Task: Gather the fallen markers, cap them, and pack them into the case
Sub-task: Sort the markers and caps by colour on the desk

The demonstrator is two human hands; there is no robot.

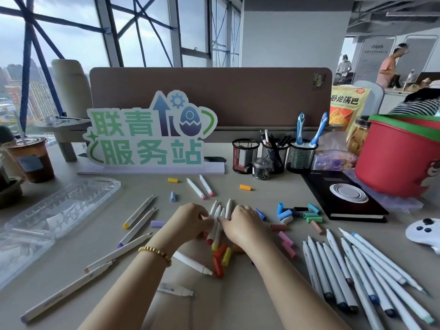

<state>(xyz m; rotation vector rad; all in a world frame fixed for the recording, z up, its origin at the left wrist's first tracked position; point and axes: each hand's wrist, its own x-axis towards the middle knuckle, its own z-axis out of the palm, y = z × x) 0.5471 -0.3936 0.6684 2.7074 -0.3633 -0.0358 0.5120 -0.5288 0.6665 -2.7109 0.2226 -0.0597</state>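
Note:
A small bunch of white markers (218, 216) lies on the desk at centre, tips pointing away. My left hand (190, 219) presses the bunch from the left and my right hand (240, 222) from the right, fingers curled around it. Loose red and yellow caps (220, 256) lie just below the hands. Blue, green and pink caps (298, 215) are scattered to the right. A fan of uncapped white markers (357, 277) lies at lower right. More markers (139, 211) lie to the left. The clear plastic case (59, 208) sits open at far left.
A green-lettered sign (147, 136) stands behind. Mesh pen cups (273, 156), a black notebook (342, 194) and a red bucket (400, 160) crowd the right. An iced drink cup (31, 158) stands at left, a white game controller (426, 232) at right edge.

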